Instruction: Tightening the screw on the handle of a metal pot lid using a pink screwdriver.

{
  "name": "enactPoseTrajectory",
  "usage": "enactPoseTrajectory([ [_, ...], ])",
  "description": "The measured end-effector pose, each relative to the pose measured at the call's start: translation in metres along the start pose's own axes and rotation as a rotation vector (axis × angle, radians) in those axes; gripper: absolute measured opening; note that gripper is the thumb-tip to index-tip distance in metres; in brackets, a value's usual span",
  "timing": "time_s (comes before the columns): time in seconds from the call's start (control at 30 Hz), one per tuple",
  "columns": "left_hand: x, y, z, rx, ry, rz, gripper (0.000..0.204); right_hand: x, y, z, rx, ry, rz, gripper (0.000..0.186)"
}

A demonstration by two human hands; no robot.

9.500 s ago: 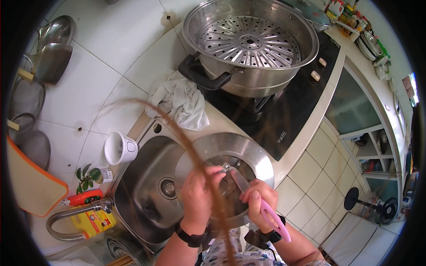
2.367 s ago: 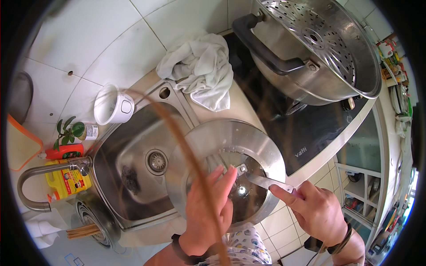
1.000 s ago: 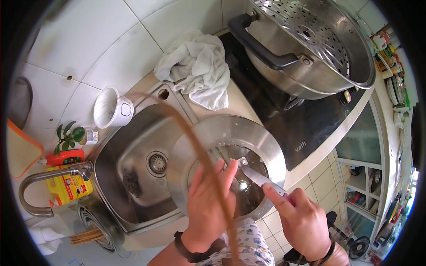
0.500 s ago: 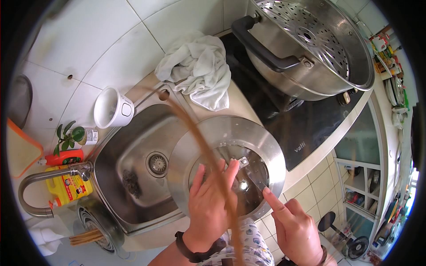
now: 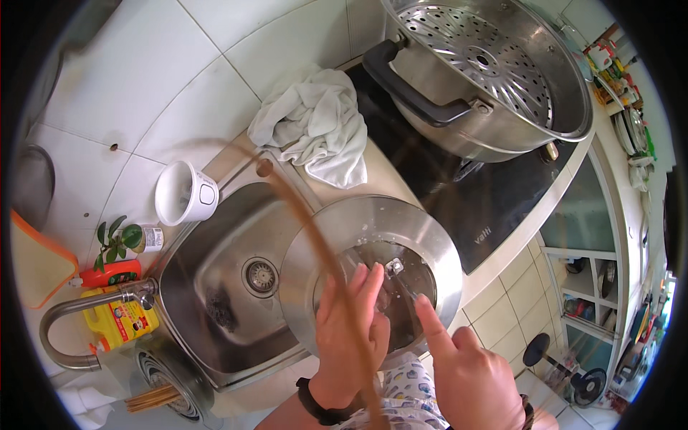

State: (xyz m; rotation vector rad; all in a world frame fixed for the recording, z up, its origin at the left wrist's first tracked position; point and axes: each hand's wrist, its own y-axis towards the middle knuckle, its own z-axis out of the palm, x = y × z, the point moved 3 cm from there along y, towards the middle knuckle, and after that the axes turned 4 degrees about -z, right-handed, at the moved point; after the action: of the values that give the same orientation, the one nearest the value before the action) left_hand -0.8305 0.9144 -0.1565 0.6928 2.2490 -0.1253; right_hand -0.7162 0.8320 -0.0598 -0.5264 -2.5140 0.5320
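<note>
A wide, round steel vessel or lid [image 5: 426, 229] lies at the sink's right edge, with a broad shiny rim, a dark reflective middle and a few white flecks. My left hand [image 5: 347, 337] is over its near part, fingers stretched out and thumb apart; anything under the palm is hidden. On the right, my right hand [image 5: 469, 380] has its index finger extended over the rim and its other fingers curled. That fingertip meets a narrow dark strip [image 5: 407, 286] with a bright metal end; I cannot tell its kind or what the curled fingers hold.
Left is a steel sink [image 5: 244, 215] with a tap [image 5: 68, 308] and a dark scrubber [image 5: 220, 313]. A crumpled white cloth [image 5: 312, 125] lies behind. At far right, a steamer pot [image 5: 459, 122] stands on the black hob [image 5: 459, 201]. A white tub [image 5: 186, 193] sits at the sink's back corner.
The whole view has shifted slightly. My left hand has turned, and its thumb now shows inside the rim. The right hand has come slightly lower, its index finger still at the strip.
</note>
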Motion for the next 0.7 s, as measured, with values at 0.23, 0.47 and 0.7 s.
enactPoseTrajectory([
  [0.23, -0.002, 0.001, 0.003, 0.035, -0.033, 0.004, 0.052, 0.012, -0.003, -0.001, 0.028, -0.136, 0.053, 0.076],
  [0.47, 0.002, 0.005, -0.012, 0.110, -0.036, 0.062, 0.051, -0.046, 0.004, -0.002, -0.325, 0.159, -0.105, 0.030],
  [0.7, 0.022, 0.012, -0.036, 0.282, -0.125, 0.139, 0.054, -0.079, 0.072, -0.021, -0.312, 0.188, -0.328, 0.003],
])
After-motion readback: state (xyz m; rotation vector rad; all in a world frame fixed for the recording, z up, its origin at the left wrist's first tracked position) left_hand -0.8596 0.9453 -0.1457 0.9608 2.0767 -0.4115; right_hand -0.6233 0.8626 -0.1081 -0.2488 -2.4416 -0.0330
